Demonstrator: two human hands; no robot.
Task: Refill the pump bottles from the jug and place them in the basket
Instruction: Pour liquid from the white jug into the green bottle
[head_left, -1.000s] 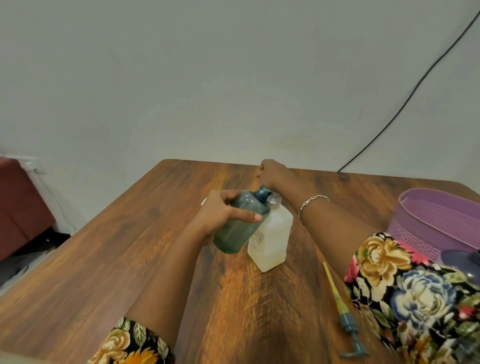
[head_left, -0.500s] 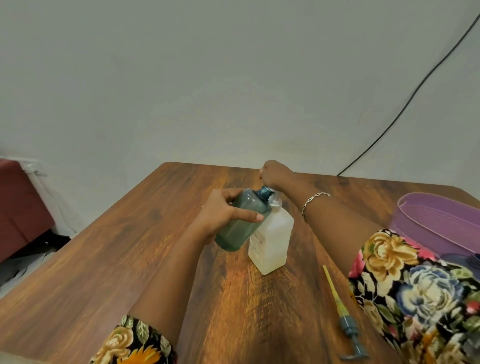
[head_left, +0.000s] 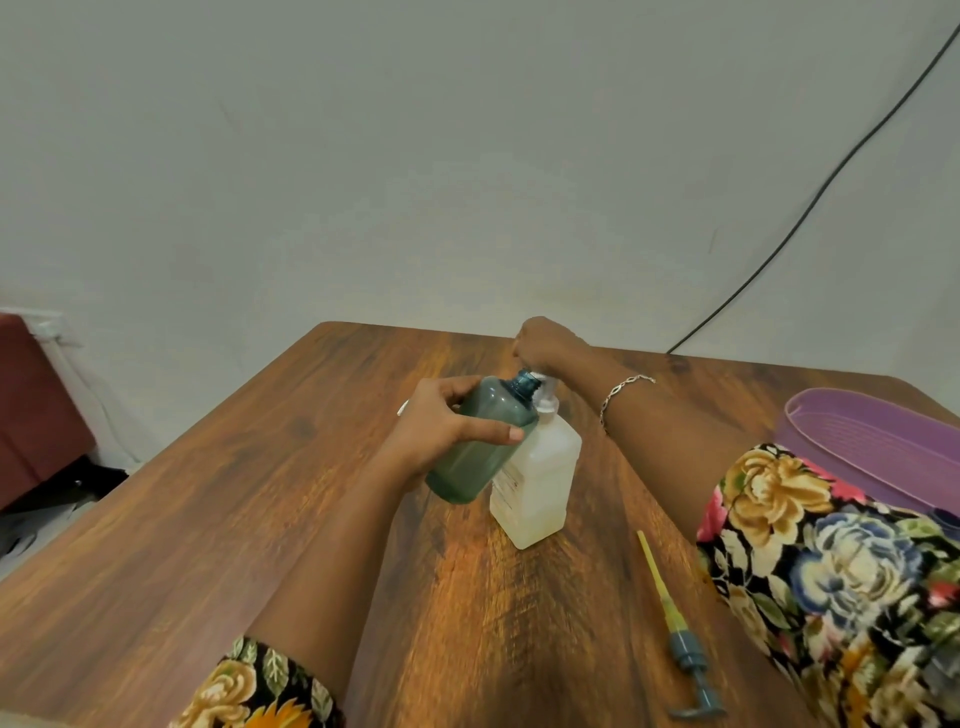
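A wooden counter (head_left: 208, 545) fills the lower part of the view, against a plain pale wall with a black cable (head_left: 831, 171) running down it at the right. At the far right of the counter sits a purple basket (head_left: 872, 441); a dark blue thing shows at its near edge, mostly hidden by a flowered sleeve. A loose pump head (head_left: 685, 654) with a yellowish tube lies flat on the counter near the right, its tube pointing away towards the jug, well apart from both bottles. A dark red piece of furniture (head_left: 31, 405) stands off the counter at the left.

The white jug (head_left: 540, 478) stands upright in the middle of the counter, a white pump on top. The green bottle (head_left: 478, 452) is off the counter, just left of the jug and touching its side, tilted so that its open neck leans right, up against the jug's pump.

The left hand (head_left: 441, 431) wraps round the green bottle's upper body, thumb across the near side and fingers curled round the far side. The right hand (head_left: 545, 343) reaches in from the right, a bracelet (head_left: 623, 387) on the wrist, and sits on the far side of the jug's top with its fingers curled down onto the pump; the fingertips themselves are hidden.
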